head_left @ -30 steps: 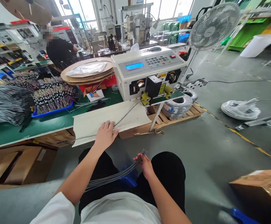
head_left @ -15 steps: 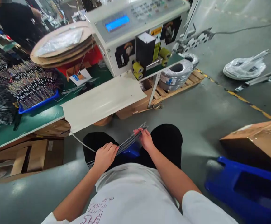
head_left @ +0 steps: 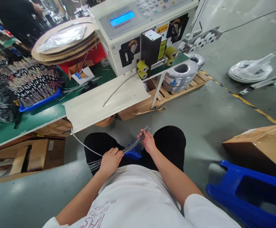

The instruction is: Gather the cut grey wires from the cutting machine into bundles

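Note:
Over my lap I hold a bundle of grey cut cables (head_left: 129, 148) between both hands. My left hand (head_left: 110, 160) is closed around the bundle's near end, where a single loose cable (head_left: 83, 143) curves off toward the tray. My right hand (head_left: 148, 141) pinches the far end, the cut tips fanning out above it. In front stands a white wire-cutting machine (head_left: 138, 30) with a blue display and yellow rollers. A fresh grey cable piece (head_left: 117, 89) lies on the cream catch tray (head_left: 90, 109) below the machine's outlet.
A green bench (head_left: 30, 122) carries heaps of wired parts in a blue tray (head_left: 39, 102) and round cardboard discs (head_left: 64, 39). Cable coils (head_left: 179, 73) sit on a pallet. Cardboard boxes (head_left: 261, 145) and a blue stool (head_left: 247, 193) are at my right. Another person (head_left: 16, 19) stands far left.
My left hand left the catch tray with a cable and came down to the bundle in my lap, closing on it. A new cable piece has come out of the machine onto the tray.

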`<state>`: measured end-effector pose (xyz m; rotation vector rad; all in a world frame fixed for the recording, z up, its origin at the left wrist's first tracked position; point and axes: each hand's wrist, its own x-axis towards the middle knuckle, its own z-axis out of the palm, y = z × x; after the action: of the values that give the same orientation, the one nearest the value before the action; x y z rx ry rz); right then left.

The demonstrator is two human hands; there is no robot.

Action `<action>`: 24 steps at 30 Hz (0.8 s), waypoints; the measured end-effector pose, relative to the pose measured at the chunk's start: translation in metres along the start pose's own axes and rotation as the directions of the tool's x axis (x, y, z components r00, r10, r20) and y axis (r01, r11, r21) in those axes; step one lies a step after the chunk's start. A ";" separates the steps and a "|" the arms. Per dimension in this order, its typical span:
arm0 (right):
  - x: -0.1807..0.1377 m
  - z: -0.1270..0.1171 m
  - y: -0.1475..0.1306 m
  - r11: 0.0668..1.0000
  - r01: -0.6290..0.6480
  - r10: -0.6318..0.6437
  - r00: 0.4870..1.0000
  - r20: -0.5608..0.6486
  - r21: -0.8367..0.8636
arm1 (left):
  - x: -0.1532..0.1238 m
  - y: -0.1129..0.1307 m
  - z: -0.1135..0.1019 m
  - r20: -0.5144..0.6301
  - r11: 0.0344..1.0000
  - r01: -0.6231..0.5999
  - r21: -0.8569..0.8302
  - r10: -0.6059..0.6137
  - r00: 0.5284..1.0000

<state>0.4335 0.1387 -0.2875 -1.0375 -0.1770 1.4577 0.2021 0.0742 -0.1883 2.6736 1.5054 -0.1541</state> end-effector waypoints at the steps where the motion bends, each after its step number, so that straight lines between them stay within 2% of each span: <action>1: 0.000 0.000 0.000 1.000 0.000 0.000 1.000 -0.004 0.008 | -0.001 -0.003 -0.001 0.007 1.000 0.025 -0.003 -0.025 1.000; 4: 0.000 -0.002 0.001 0.999 -0.017 0.018 1.000 -0.014 0.033 | -0.010 -0.024 -0.003 0.006 0.982 0.189 0.013 -0.189 0.982; 7: 0.000 -0.003 0.000 0.998 -0.034 0.036 0.999 -0.030 0.059 | -0.029 -0.056 -0.001 0.053 0.921 0.387 0.029 -0.388 0.920; 9: 0.001 -0.002 -0.001 0.997 -0.037 0.042 0.997 -0.061 0.074 | -0.041 -0.073 -0.001 0.120 0.880 0.475 0.007 -0.472 0.873; 11: 0.003 -0.001 -0.001 0.996 -0.045 0.053 0.994 -0.092 0.081 | -0.046 -0.078 -0.008 0.169 0.869 0.493 -0.037 -0.481 0.860; 13: 0.004 0.001 0.000 0.996 -0.048 0.056 0.994 -0.095 0.081 | -0.035 -0.069 -0.027 0.167 0.900 0.407 -0.155 -0.382 0.909; 15: 0.006 0.002 0.002 0.996 -0.046 0.051 0.997 -0.061 0.083 | -0.005 -0.050 -0.057 0.056 0.928 0.209 -0.310 -0.202 0.978; 16: 0.006 0.003 0.003 0.995 -0.045 0.049 0.998 -0.042 0.084 | 0.015 -0.039 -0.074 -0.055 0.931 0.091 -0.352 -0.117 0.992; 18: 0.006 0.004 0.006 0.996 -0.050 0.051 0.999 -0.012 0.079 | 0.066 -0.016 -0.105 -0.294 0.961 -0.064 -0.270 -0.019 0.956; 19: 0.005 0.004 0.006 0.996 -0.055 0.056 0.998 -0.004 0.071 | 0.094 -0.007 -0.117 -0.377 0.977 -0.063 -0.205 -0.019 0.926; 21: 0.004 0.004 0.007 0.997 -0.061 0.061 0.998 0.000 0.053 | 0.147 0.011 -0.134 -0.430 0.990 0.073 -0.121 -0.118 0.895; 24: 0.001 0.001 0.004 0.997 -0.060 0.059 0.998 0.003 0.042 | 0.211 0.036 -0.141 -0.349 0.968 0.222 -0.114 -0.248 0.903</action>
<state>0.4304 0.1394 -0.2906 -1.0148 -0.1165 1.5097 0.3492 0.2500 -0.0736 2.5540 1.8930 0.3977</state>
